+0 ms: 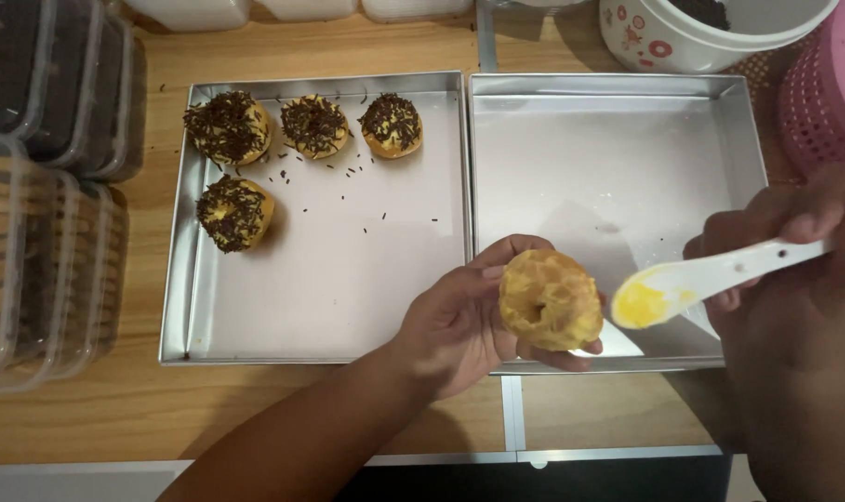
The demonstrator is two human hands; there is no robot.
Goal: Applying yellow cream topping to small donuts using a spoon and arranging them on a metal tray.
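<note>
At centre, left hand (pixel 459 321) fingers curl round plain pastry (pixel 548 299). At 3 o'clock, right hand (pixel 799 270) pinches white spoon (pixel 711 277), yellow cream on tip, just beside pastry.

Two square trays of brushed, matt silver metal (pixel 320 316) lie on a smooth light wooden tabletop (pixel 143 409). The long white plastic spoon (pixel 711 274) looks glossy; the round golden pastry (pixel 548 299) looks rough. At nine o'clock, clear plastic boxes (pixel 32 270) shine.

The left hand (pixel 459 321) holds a plain doughnut (pixel 548 299). At its three o'clock, the right hand (pixel 794 270) grips a white spoon (pixel 711 277) carrying yellow cream.
</note>
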